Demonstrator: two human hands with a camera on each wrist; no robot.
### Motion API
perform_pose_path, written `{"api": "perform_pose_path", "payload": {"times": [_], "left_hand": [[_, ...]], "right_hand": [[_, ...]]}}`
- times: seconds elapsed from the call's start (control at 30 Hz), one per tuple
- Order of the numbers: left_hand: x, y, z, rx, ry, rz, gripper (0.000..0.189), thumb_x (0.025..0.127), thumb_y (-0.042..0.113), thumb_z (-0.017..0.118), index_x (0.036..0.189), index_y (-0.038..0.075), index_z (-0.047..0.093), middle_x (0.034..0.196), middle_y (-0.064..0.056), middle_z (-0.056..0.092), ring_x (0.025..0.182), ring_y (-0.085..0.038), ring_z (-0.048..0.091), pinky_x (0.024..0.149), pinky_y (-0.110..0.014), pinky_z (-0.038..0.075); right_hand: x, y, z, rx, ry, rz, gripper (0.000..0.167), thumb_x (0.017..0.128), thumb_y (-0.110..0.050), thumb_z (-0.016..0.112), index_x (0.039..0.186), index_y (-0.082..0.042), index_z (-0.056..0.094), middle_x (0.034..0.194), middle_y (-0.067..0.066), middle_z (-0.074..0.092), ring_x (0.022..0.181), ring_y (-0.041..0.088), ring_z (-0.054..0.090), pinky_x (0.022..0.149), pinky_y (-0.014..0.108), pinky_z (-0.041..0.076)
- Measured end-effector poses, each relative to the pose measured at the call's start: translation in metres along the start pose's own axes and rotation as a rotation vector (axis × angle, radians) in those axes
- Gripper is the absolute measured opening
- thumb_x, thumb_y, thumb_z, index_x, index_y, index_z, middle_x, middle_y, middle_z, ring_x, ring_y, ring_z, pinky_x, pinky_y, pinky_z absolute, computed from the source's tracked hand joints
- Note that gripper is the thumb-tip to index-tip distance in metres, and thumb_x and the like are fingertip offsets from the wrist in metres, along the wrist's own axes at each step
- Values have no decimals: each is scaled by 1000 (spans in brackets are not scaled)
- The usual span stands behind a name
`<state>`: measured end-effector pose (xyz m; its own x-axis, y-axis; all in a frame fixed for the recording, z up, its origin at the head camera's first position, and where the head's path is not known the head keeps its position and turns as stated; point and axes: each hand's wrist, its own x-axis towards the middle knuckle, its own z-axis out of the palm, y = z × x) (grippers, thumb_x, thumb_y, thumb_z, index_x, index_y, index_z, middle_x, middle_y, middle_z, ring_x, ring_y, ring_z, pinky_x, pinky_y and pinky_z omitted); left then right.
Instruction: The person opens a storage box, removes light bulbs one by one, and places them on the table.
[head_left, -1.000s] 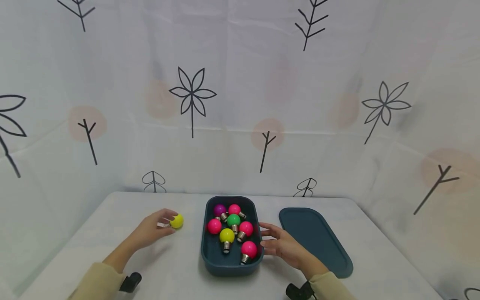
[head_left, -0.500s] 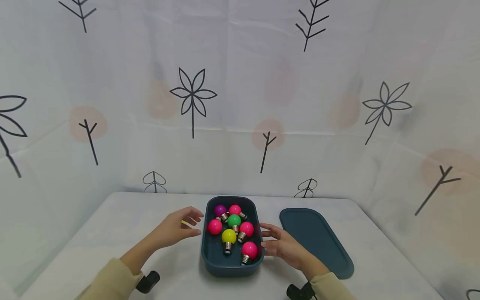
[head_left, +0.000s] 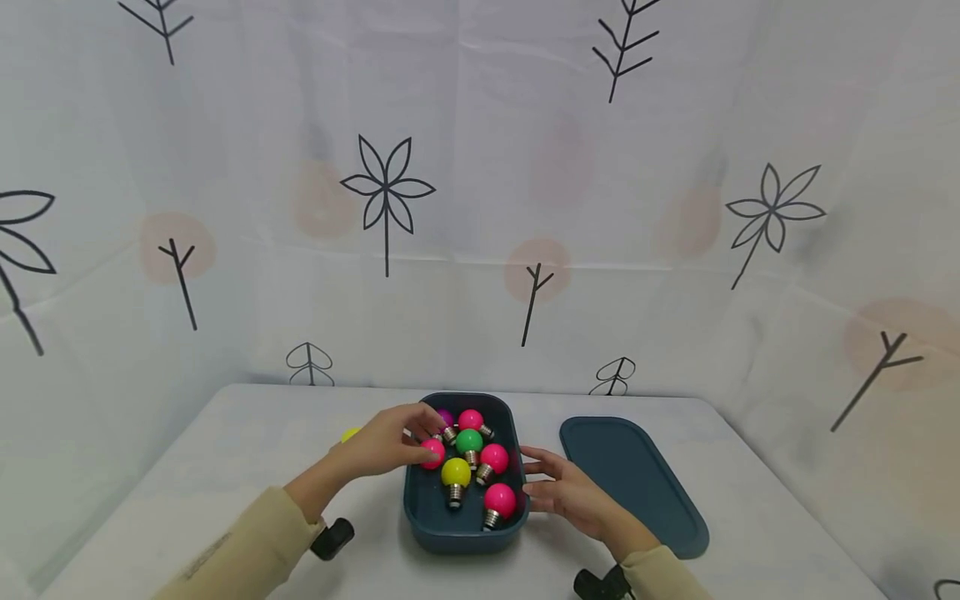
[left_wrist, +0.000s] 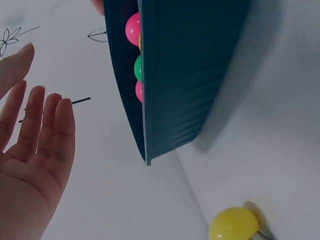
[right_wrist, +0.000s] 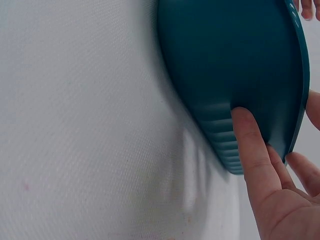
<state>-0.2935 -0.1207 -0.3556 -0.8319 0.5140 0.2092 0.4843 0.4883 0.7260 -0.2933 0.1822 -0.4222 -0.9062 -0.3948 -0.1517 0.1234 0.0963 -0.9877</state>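
Your left hand (head_left: 386,437) hovers over the left rim of the dark blue-green bin (head_left: 459,542), its forearm rising to it from the bin's near-left side. The fingers point across the rim toward the bin's inside, slightly bent and relaxed, with the thumb well apart from them; you have hold of nothing there. In the head view those fingertips partly cover a purple bulb (head_left: 447,416) and a pink bulb (head_left: 433,446) along the bin's left side; the left wrist view shows the palm and fingers above the rim.

Your right hand (head_left: 573,492) rests its fingertips on the bin's right side, fingers extended and spread, gripping nothing. From the right wrist, 1 straight finger lies against the bin's outer wall and others reach toward its rim.

Inside the bin lie 7 bulbs: the purple, 4 pink, 1 green bulb (head_left: 469,442) and 1 yellow bulb (head_left: 455,472). Another yellow bulb, the loose bulb (left_wrist: 233,224), lies on the table (head_left: 247,450) left of the bin, apart from it and partly hidden behind your left hand in the head view. The lid (head_left: 633,483) lies flat to the bin's right, beyond your right hand.
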Motion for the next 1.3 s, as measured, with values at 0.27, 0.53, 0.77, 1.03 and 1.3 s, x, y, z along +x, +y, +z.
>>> {"api": "perform_pose_path", "payload": {"times": [0.27,0.53,0.77,1.03,1.3], "left_hand": [[19,9,7,19,-99,23,31,80,15,74,108,12,59,97,4,60,93,-20,59,78,-30,52],[45,16,26,-11,-257,10,32,80,14,73,110,13,62,106,-2,62,98,-24,60,75,-24,51],[60,20,41,29,-356,-68,29,79,15,75,105,13,65,102,-4,61,90,-15,58,71,-25,50],[71,21,54,67,-467,-115,26,78,8,74,103,9,67,97,0,61,87,-12,57,72,-24,51],[80,20,67,137,-592,-151,29,75,4,75,99,17,68,91,6,61,83,-9,55,68,-23,50]], "right_hand": [[0,-1,1,4,0,2,68,85,-6,65,143,-2,29,129,21,41,102,24,57,84,40,50],[-2,-1,-1,6,-9,-2,67,87,-6,63,143,-2,29,131,22,40,105,26,56,84,40,50],[-2,-1,-1,18,-26,-5,65,88,-5,62,144,-2,28,132,22,39,106,27,56,85,40,50],[-4,-3,0,26,-25,-9,66,87,-6,62,144,-2,28,131,22,40,105,26,56,85,41,50],[-5,-4,0,16,-40,-19,67,88,-7,63,144,-1,27,131,22,41,102,24,56,85,40,50]]}}
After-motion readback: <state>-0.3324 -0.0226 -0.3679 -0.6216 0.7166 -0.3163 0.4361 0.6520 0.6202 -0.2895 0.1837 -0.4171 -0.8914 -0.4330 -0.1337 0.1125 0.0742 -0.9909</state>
